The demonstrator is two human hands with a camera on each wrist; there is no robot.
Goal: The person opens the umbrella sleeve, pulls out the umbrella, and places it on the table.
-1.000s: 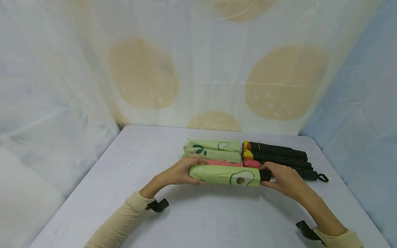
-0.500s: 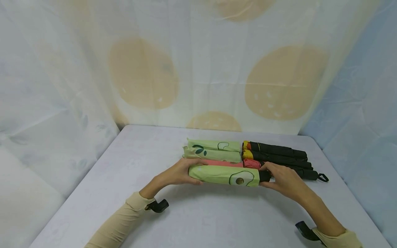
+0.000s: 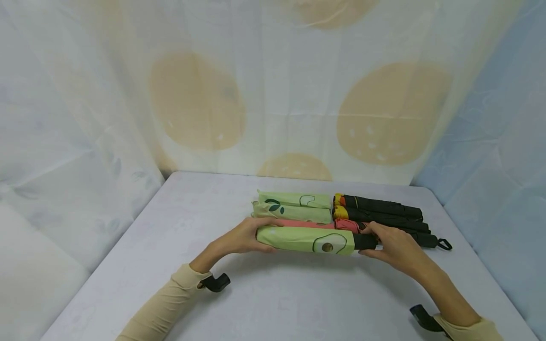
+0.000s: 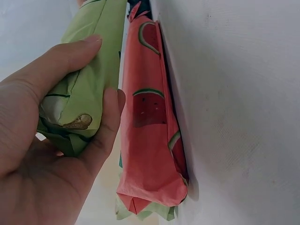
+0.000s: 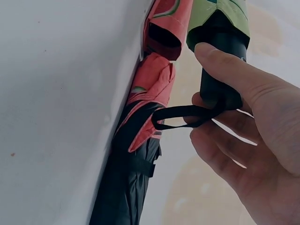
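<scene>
Green umbrella point(image 3: 304, 239): folded in its avocado-print sleeve, held level at the centre of the frame, just off the worktop point(image 3: 273, 293), one hand at each end so it stays straight
Left hand point(image 3: 241, 237): fingers and thumb wrapped round the sleeve's closed end, gripping it; the wrist view shows the cloth bunched in the palm
Right hand point(image 3: 394, 246): clasps the black handle point(image 5: 220, 61) that sticks out of the sleeve, its wrist strap point(image 5: 180, 117) looped loose over the fingers
Pink umbrella point(image 4: 150, 126): watermelon print, lying on the worktop just behind the green one
Row behind: two more green sleeves point(image 3: 294, 206) left of centre, black umbrellas point(image 3: 384, 213) to their right, laid side by side, touching
</scene>
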